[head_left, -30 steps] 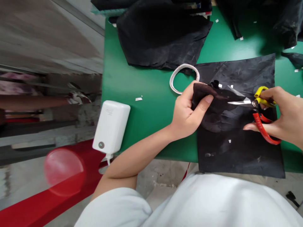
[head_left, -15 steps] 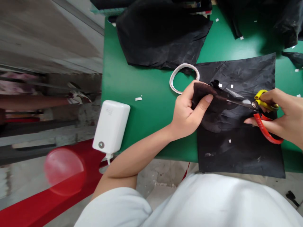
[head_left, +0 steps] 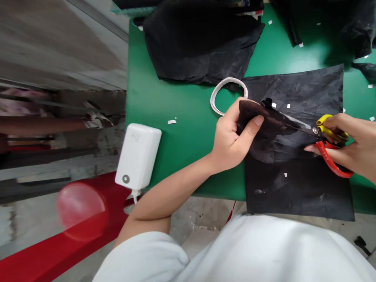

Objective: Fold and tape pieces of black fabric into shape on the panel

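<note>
My left hand [head_left: 235, 139] pinches a small piece of thin black fabric [head_left: 246, 113] between thumb and fingers. In my right hand [head_left: 349, 141] are scissors [head_left: 326, 135] with one yellow and one red handle loop. Their blades point left at the held fabric, and its edge partly hides them. Under both hands lies a larger black sheet [head_left: 299, 188] with small white bits on it, hanging over the table's near edge. A white tape roll [head_left: 214, 102] rests just beyond my left hand.
A white power bank [head_left: 139, 154] with a cable stands at the left edge of the green table [head_left: 182, 156]. More black fabric [head_left: 202, 51] lies at the back, and a red stool [head_left: 38, 243] is at lower left. Another person's leg [head_left: 44, 127] shows at far left.
The scissor blades have come closer together at the fabric. My right hand has shifted very slightly to the right; my left hand keeps its hold in nearly the same place.
</note>
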A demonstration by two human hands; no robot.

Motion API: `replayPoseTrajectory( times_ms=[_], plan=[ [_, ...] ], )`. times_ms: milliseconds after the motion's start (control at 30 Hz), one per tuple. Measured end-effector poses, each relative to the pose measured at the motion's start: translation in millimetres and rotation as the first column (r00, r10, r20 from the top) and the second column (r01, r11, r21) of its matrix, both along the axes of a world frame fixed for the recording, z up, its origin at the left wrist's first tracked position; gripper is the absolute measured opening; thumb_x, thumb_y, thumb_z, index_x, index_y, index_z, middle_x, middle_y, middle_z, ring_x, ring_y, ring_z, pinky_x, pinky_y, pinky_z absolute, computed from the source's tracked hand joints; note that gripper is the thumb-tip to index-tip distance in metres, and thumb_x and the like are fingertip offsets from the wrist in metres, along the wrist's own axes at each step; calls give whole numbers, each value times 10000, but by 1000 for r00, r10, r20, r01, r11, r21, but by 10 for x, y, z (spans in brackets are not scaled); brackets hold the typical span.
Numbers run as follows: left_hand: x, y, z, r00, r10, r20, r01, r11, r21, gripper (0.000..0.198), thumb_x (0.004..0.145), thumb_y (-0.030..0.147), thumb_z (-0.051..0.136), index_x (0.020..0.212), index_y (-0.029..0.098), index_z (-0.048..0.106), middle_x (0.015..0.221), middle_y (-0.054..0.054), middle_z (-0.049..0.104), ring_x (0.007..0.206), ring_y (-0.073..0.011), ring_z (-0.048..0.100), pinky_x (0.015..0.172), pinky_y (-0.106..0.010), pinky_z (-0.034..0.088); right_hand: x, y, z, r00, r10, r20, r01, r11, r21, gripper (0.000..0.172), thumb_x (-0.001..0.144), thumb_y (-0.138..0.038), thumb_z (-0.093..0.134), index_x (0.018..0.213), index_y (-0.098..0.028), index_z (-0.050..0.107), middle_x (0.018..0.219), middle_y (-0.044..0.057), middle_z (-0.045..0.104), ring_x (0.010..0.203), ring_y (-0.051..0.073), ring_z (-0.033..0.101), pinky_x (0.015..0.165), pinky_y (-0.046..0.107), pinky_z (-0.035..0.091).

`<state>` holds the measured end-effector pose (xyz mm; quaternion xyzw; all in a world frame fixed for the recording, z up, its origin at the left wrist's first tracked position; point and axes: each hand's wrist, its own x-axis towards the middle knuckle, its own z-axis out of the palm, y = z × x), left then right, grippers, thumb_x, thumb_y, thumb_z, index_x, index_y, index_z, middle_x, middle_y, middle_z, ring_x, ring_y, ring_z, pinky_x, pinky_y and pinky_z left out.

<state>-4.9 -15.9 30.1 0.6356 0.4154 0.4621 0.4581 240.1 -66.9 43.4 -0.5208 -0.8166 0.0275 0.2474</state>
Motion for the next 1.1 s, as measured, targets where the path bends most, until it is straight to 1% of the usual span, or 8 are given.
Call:
replayPoseTrajectory(
  times_ms=[200, 400, 467, 567, 667, 733, 867, 1100],
  plan=[
    [-13, 25, -18, 999, -12, -44, 17, 993, 116, 214, 868, 433, 619, 884, 220, 630, 825, 4, 634, 811, -155, 676, 792, -317, 579, 3, -2, -1, 1000, 12, 12, -12, 1000, 9, 310, 832, -493, 627, 765, -225, 486, 499, -82, 506, 428, 61, 499, 415, 174, 311],
    [-25, 14, -18, 1000, -15, -3, 15, 1000, -10, 268, 823, 495, 653, 882, 233, 642, 784, 6, 656, 876, -195, 700, 776, -333, 595, 13, -13, 2, 1000, 2, 25, -2, 1000, 6, 303, 833, -449, 636, 725, -216, 474, 477, -80, 500, 409, 53, 486, 402, 175, 292],
    [-22, 11, -2, 999, -51, 15, 51, 998, -33, 269, 821, 493, 654, 883, 232, 642, 777, 7, 669, 850, -189, 704, 764, -329, 596, 19, -17, 5, 999, -2, 37, 2, 1000, 14, 277, 834, -432, 637, 741, -220, 485, 469, -87, 488, 401, 50, 474, 398, 173, 287],
    [-15, 25, 24, 994, -111, 4, 112, 993, -37, 321, 794, 520, 673, 877, 213, 636, 792, 5, 694, 785, -170, 703, 731, -309, 595, 24, -24, 5, 998, -7, 59, 6, 1000, 14, 231, 835, -398, 633, 766, -224, 498, 466, -95, 471, 404, 47, 464, 404, 165, 289],
    [-15, 48, 40, 992, -123, -41, 122, 992, -29, 403, 748, 574, 691, 860, 190, 639, 790, -2, 709, 766, -163, 698, 712, -289, 591, 25, -27, -1, 997, -22, 77, 22, 1000, 5, 200, 837, -365, 621, 767, -225, 497, 473, -95, 462, 415, 47, 459, 419, 159, 293],
    [-17, 59, 46, 989, -132, -65, 131, 991, -8, 399, 743, 566, 700, 845, 183, 649, 799, -6, 721, 764, -157, 699, 716, -279, 589, 23, -24, -3, 996, -20, 91, 18, 1000, 18, 199, 827, -352, 628, 764, -224, 489, 475, -97, 456, 422, 44, 454, 427, 153, 291],
    [-15, 67, 50, 990, -113, -88, 117, 993, 33, 283, 741, 447, 751, 782, 178, 671, 796, 3, 731, 749, -142, 700, 709, -258, 583, 21, -13, 3, 991, -36, 130, 29, 998, 56, 281, 819, -408, 626, 731, -221, 436, 461, -97, 432, 409, 42, 416, 409, 155, 261],
    [-11, 54, 43, 994, -81, -74, 84, 996, 33, 127, 776, 313, 739, 775, 188, 716, 794, 14, 743, 752, -141, 707, 719, -255, 579, 17, -43, -6, 996, -21, 86, 31, 993, -114, 440, 796, -637, 574, 818, -229, 411, 553, -82, 485, 434, 58, 432, 430, 166, 328]
  ],
)
